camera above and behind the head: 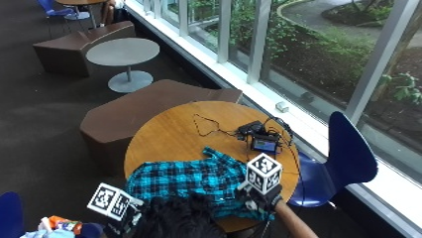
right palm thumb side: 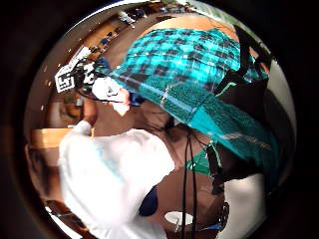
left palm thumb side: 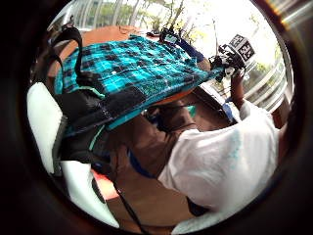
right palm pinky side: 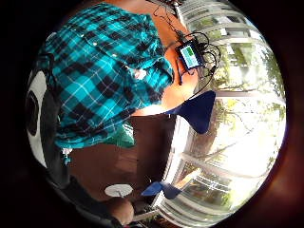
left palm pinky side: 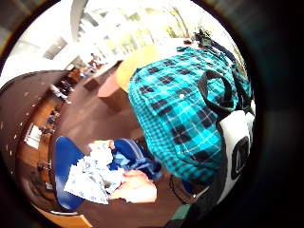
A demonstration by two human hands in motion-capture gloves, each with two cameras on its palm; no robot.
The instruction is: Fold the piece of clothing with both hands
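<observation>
Left hand (camera above and behind the head: 122, 218): at the near edge of the worktop (camera above and behind the head: 165, 134), on the shirt's (camera above and behind the head: 191, 179) left corner. The glove hides your fingers, so I cannot tell whether you are gripping the cloth.
Right hand (camera above and behind the head: 260, 198): on the shirt's near right corner, where it reaches the rim. Its fingers are hidden too.
Shirt: teal and black plaid, spread between your hands and running away from you across the near part of the worktop, one part pointing toward the far side.
Step in hand: this looks like the start of a fold. Take both near corners alike, lift them together and carry them straight away from you, keeping the hem level so the layers lie square.
Edges: the near hem sits at the rim or just over it; the palm views show cloth hanging past it. Don't let it slide off toward your lap.
Open room: bare wood lies beyond the shirt. Past your right hand are a small device (camera above and behind the head: 266, 144) and cables (camera above and behind the head: 206, 123); stop the fold short of them.
</observation>
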